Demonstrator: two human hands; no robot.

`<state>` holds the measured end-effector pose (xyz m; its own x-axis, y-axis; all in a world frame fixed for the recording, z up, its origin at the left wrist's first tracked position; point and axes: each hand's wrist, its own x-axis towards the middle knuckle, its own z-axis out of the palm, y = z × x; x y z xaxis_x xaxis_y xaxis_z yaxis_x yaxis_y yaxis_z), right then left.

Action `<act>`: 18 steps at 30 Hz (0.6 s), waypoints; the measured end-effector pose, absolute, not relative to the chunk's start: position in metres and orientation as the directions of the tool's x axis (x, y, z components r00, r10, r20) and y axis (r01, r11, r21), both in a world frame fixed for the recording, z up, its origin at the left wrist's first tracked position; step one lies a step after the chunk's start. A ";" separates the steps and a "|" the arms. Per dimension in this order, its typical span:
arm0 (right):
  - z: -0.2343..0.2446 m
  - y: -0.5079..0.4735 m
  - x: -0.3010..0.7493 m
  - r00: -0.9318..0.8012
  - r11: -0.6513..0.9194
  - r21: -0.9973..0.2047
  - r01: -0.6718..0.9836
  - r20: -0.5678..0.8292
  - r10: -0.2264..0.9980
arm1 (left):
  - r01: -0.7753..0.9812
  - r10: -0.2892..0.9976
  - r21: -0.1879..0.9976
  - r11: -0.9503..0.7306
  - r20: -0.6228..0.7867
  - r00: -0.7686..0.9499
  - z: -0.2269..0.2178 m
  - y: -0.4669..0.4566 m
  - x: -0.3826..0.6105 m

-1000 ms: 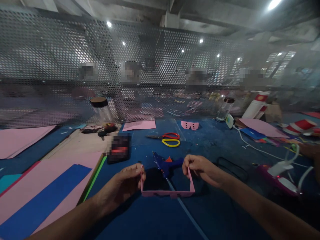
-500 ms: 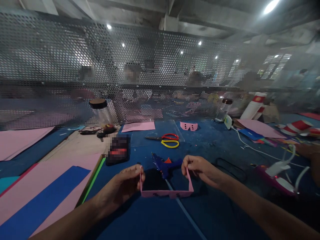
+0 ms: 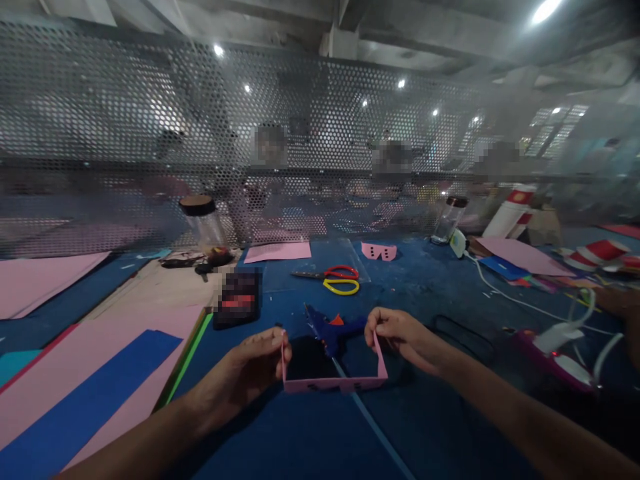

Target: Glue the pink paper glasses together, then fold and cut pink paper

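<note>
Pink paper glasses point(image 3: 335, 384) hang between my two hands, front strip toward me and both side arms folded back. My left hand point(image 3: 257, 357) pinches the end of the left arm. The tip of the right arm sits between the fingers of my right hand point(image 3: 400, 333). Just behind the glasses a blue glue gun point(image 3: 327, 330) with an orange trigger lies on the table, a pale glue stick point(image 3: 377, 433) running from it toward me. Farther back lie scissors point(image 3: 335, 279) with one red and one yellow handle, and a second pair of pink glasses point(image 3: 379, 251).
Pink sheets and a blue strip point(image 3: 95, 400) cover the left side. A dark pouch-like item point(image 3: 237, 300), partly blurred, lies near my left hand. Two jars point(image 3: 207, 230) stand by the perforated metal screen point(image 3: 310, 133). At right are a power strip point(image 3: 555, 360), cables and a co-worker's arm point(image 3: 620, 307).
The view has shifted very slightly. Both hands keep hold of the pink glasses in nearly the same position.
</note>
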<state>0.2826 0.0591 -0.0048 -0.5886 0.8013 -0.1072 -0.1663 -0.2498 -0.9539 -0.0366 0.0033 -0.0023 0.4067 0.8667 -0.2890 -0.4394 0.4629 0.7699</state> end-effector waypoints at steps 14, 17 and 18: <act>-0.001 0.059 0.283 -0.586 -0.235 -0.959 -0.156 -0.102 0.804 | -0.437 0.870 0.771 0.464 -0.305 0.387 -0.002 0.003 -0.036; -0.001 0.059 0.283 -0.588 -0.238 -0.959 -0.155 -0.104 0.802 | -0.443 0.870 0.766 0.466 -0.307 0.385 -0.002 0.002 -0.036; -0.001 0.058 0.282 -0.589 -0.239 -0.958 -0.156 -0.104 0.802 | -0.443 0.870 0.765 0.467 -0.308 0.385 -0.001 0.002 -0.036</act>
<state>0.2823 0.0582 -0.0006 -0.5887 0.8016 -0.1043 -0.1559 -0.2392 -0.9584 -0.0360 0.0022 -0.0013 0.3848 0.8701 -0.3080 -0.4435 0.4669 0.7651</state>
